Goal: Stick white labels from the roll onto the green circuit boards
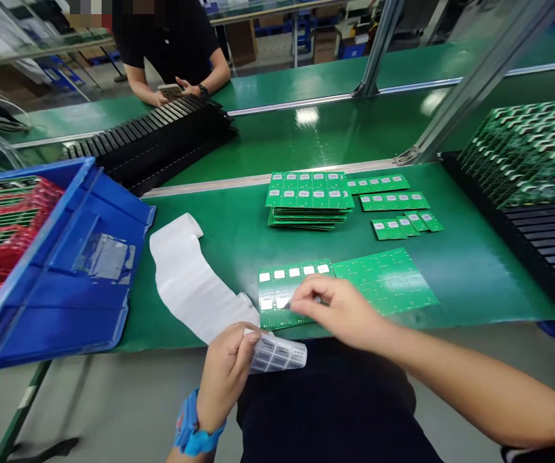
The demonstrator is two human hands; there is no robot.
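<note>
The right hand (339,312) is pinching something too small to tell just above a flat green rectangular circuit-board panel (296,302), whose long axis is running crosswise beneath it; the left hand (224,376), farther off, is gripping a glossy white paper label strip (190,276).

From here, the way from the person's right hand (339,308) runs over the circuit-board panels (383,283) and across a gap of green bench (489,283) to the black slotted rack (537,257) at the right. Straight ahead, the stacked boards (309,199) stand in the way, with smaller board strips (393,200) just beside them. The white label strip (195,283) lies between the left hand (224,379) and the blue plastic tote (79,283), whose wall blocks any pass further left. A metal rail (258,182) along the bench's far edge bars reaching beyond.
</note>
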